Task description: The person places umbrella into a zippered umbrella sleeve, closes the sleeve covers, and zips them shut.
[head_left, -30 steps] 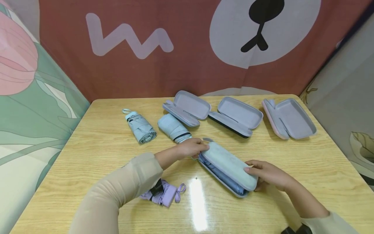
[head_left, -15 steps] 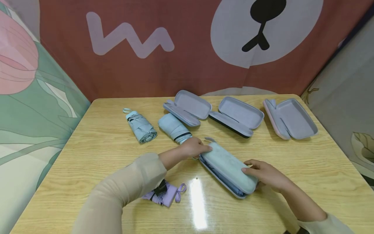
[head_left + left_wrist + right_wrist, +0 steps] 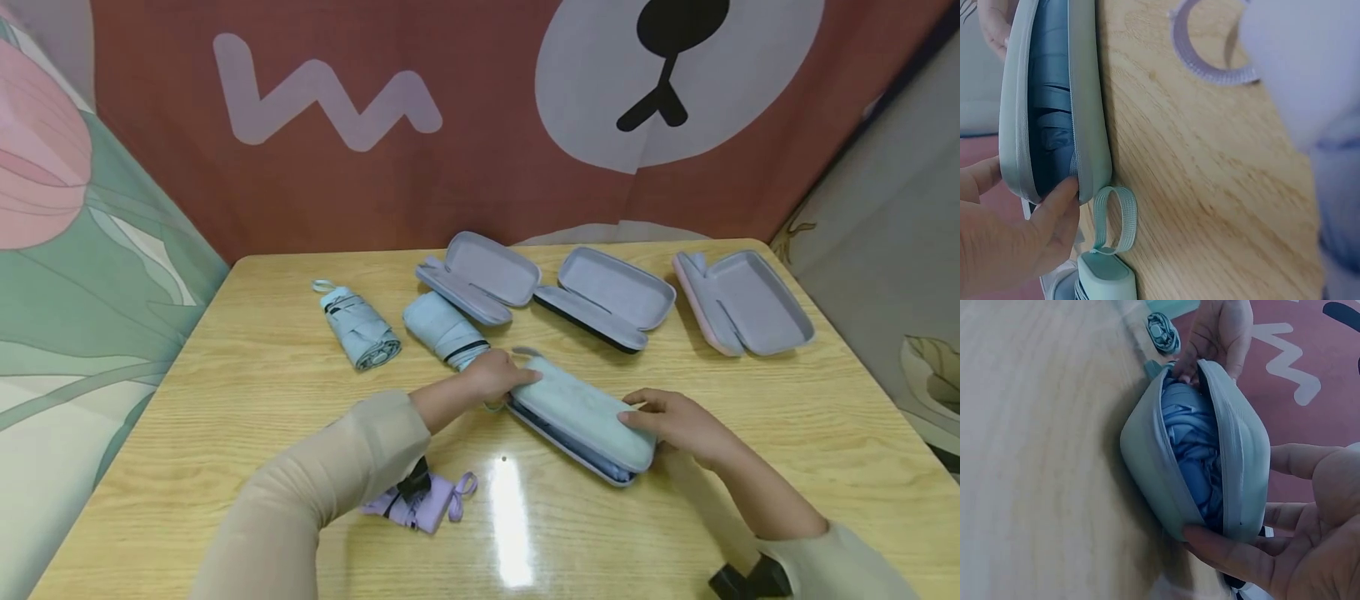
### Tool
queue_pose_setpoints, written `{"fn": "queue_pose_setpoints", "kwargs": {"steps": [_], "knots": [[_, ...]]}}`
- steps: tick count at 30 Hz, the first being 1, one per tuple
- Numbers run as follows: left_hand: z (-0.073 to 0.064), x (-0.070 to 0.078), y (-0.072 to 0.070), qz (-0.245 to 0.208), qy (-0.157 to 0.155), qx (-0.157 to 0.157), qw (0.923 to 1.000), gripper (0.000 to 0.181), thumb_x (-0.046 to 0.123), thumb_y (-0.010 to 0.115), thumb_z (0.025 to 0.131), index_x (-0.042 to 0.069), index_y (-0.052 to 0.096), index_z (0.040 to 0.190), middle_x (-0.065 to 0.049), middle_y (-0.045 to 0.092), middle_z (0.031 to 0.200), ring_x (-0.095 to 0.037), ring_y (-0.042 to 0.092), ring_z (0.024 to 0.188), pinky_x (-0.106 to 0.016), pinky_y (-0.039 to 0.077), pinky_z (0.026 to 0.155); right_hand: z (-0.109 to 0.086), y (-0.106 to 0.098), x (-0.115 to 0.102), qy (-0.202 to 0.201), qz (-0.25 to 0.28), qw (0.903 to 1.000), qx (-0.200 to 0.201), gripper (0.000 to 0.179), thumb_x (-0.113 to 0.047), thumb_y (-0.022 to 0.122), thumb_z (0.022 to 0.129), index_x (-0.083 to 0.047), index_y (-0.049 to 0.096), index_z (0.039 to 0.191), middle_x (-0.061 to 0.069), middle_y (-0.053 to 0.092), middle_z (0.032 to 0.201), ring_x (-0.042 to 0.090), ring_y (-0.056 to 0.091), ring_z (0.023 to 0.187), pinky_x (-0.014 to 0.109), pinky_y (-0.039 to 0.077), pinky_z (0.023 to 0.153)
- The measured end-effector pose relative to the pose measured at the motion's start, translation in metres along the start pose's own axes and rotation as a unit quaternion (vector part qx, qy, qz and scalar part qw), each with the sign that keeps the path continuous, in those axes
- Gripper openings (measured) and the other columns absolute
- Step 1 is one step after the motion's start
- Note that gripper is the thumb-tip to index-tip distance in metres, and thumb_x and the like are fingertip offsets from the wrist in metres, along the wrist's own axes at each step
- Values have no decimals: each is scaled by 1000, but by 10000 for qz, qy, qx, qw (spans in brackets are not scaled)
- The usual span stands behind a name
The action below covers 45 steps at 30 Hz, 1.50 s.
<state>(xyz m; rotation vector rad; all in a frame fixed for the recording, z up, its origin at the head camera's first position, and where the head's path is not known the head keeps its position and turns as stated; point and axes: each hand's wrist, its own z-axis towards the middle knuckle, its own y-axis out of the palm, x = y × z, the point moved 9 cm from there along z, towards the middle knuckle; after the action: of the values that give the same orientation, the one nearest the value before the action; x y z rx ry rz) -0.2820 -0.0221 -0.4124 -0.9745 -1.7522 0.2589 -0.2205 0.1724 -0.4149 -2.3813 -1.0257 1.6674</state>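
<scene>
One mint case (image 3: 581, 411), ajar, fingers (image 3: 654, 400) at both ends

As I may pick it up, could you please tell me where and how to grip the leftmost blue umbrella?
I'd probably grip the umbrella round its middle, coming from above and closing across its length: it lies on its side as a narrow roll. The thin loop at its far end looks too floppy.

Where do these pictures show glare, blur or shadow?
Head view: a white glare streak on the wooden table; left wrist view: the folded purple umbrella, close up, looks blurred; right wrist view: a shadow on the table beside the mint zippered case.
</scene>
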Motion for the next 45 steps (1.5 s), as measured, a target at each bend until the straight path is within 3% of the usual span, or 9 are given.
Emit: {"fn": "queue_pose_setpoints", "kwargs": {"steps": [6, 16, 23, 26, 29, 34, 39, 45], "knots": [[2, -2, -2, -168, 113, -50, 9998, 34, 33, 60, 80, 2, 54, 68, -7, 55, 63, -24, 56, 65, -26, 40, 48, 7, -11, -7, -305, -540, 9979, 202, 57, -33, 55, 83, 7, 41, 121, 29, 42, 114, 32, 50, 93, 35, 48, 66], [1, 1, -6, 269, 248, -160, 9992, 36, 29, 61, 80, 6, 48, 56, -6, 53, 57, -10, 38, 44, -21, 30, 38, 12, -8, -10, -632, -809, 9946, 145, 55, -30, 60, 80, 6, 45, 119, 27, 46, 111, 35, 49, 95, 35, 47, 67], [3, 5, -10, 385, 473, 115, 9981, 36, 26, 64, 78, 8, 40, 57, 1, 35, 51, -9, 31, 44, -21, 27, 40, 13, -5, -10, -710, -862, 9937, 120, 56, -30, 61, 79, 4, 44, 120, 24, 47, 111, 34, 48, 96, 34, 45, 67], [2, 11, -10, 728, 756, 216, 9942, 29, 25, 66, 76, 6, 47, 68, 1, 41, 61, -10, 37, 54, -21, 33, 47, 15, -4, -9, -730, -930, 9930, 71, 58, -33, 61, 79, 2, 43, 121, 21, 48, 111, 33, 47, 97, 35, 44, 69], [-1, 19, -8, 1214, 1097, 252, 9862, 31, 26, 68, 74, 1, 52, 86, -3, 51, 78, -14, 47, 69, -24, 40, 60, 18, -4, -8, -775, -1007, 9919, -7, 59, -34, 61, 79, 2, 43, 122, 19, 50, 109, 32, 47, 98, 37, 43, 73], [-7, 36, -2, 1983, 1860, 267, 9620, 50, 28, 69, 73, -2, 50, 109, -12, 52, 105, -24, 48, 97, -30, 39, 82, 25, -6, -3, -696, -975, 9924, -282, 61, -34, 61, 78, 2, 41, 123, 16, 50, 108, 30, 46, 100, 38, 42, 76], [-11, 48, 8, 2458, 2604, 25, 9337, 58, 29, 69, 73, -1, 47, 117, -14, 46, 115, -25, 42, 108, -30, 32, 92, 32, -6, 0, -862, -892, 9904, -603, 52, -32, 50, 86, 1, 40, 125, 17, 48, 114, 32, 42, 106, 42, 37, 83], [-14, 52, 18, 2869, 3145, -449, 9037, 58, 28, 63, 78, 0, 43, 124, -11, 42, 126, -23, 33, 119, -29, 19, 100, 40, -9, -6, -1472, -737, 9838, -710, 37, -14, 38, 93, 6, 40, 124, 20, 45, 121, 34, 38, 113, 46, 30, 91]]}}
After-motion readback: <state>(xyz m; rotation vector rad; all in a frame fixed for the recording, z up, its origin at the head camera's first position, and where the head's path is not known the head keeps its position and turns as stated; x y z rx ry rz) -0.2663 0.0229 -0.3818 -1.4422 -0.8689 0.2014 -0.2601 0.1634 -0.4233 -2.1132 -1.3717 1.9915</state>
